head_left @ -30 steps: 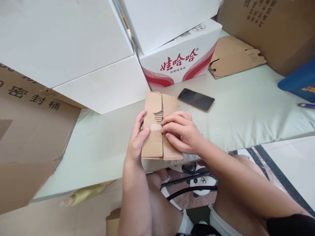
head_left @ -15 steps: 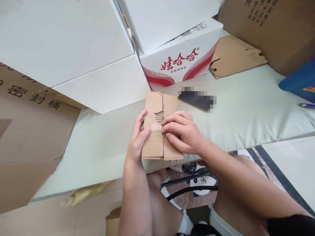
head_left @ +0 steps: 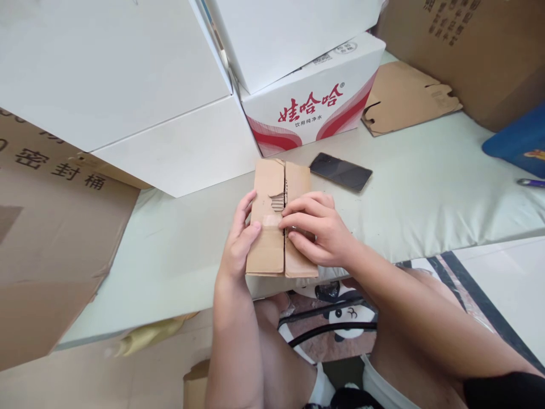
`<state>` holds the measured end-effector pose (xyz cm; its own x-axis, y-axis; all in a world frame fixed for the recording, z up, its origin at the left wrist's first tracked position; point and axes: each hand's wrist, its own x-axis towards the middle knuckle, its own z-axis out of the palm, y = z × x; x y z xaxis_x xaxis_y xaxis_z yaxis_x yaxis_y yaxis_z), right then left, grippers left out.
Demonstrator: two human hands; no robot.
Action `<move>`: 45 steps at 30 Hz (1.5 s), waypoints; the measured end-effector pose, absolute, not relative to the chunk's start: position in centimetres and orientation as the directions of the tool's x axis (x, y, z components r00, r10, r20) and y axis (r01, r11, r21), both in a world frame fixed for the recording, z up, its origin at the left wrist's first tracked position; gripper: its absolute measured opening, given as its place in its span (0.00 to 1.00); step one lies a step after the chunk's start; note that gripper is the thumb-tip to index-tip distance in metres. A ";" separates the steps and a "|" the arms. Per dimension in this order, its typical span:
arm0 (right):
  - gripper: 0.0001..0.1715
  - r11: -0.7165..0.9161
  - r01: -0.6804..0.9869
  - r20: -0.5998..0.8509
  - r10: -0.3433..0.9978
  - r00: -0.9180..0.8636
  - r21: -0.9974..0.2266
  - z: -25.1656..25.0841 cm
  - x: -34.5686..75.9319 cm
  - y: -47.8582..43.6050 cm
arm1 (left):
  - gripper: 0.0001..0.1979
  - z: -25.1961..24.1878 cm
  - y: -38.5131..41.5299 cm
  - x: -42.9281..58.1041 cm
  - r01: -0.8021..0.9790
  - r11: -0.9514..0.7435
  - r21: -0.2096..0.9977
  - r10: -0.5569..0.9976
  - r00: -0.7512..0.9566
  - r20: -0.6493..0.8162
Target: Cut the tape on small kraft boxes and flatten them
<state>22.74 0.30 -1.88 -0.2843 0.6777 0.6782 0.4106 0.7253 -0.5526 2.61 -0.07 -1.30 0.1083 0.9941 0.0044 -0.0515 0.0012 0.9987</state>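
A small brown cardboard box (head_left: 269, 187) rests at the near edge of a pale green padded surface (head_left: 426, 193), its two top flaps closed along a centre seam with a torn patch and a strip of clear tape. My left hand (head_left: 237, 244) grips the box's left side, thumb pressed on the left flap. My right hand (head_left: 317, 230) lies on the right flap, its fingertips pressed together at the seam near the tape.
A black phone (head_left: 340, 171) lies just right of the box. Behind stand large white cartons (head_left: 140, 108) and a white carton with red lettering (head_left: 313, 96). Flattened cardboard (head_left: 404, 94) lies at back right, brown cardboard (head_left: 51, 227) at left, a blue object (head_left: 517, 139) at far right.
Almost nothing differs: the box and both hands have shifted very slightly to the right, keeping the same grip.
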 end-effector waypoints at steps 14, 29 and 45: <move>0.16 0.776 0.423 0.837 0.543 -0.069 -0.469 -2.3 24.1 0.5 | 0.32 -1.5 -0.1 1.8 -0.072 0.029 0.997 0.990 0.138 -0.019; 0.19 0.525 -0.003 0.520 0.843 0.134 -0.851 -6.3 27.4 4.3 | 0.31 -0.6 -0.9 1.2 -0.173 0.180 0.968 0.959 0.251 -0.134; 0.30 0.418 -0.078 0.425 0.897 -0.120 -0.905 -4.7 28.5 4.0 | 0.27 0.7 -1.9 2.4 -0.184 0.272 0.945 0.929 0.304 -0.209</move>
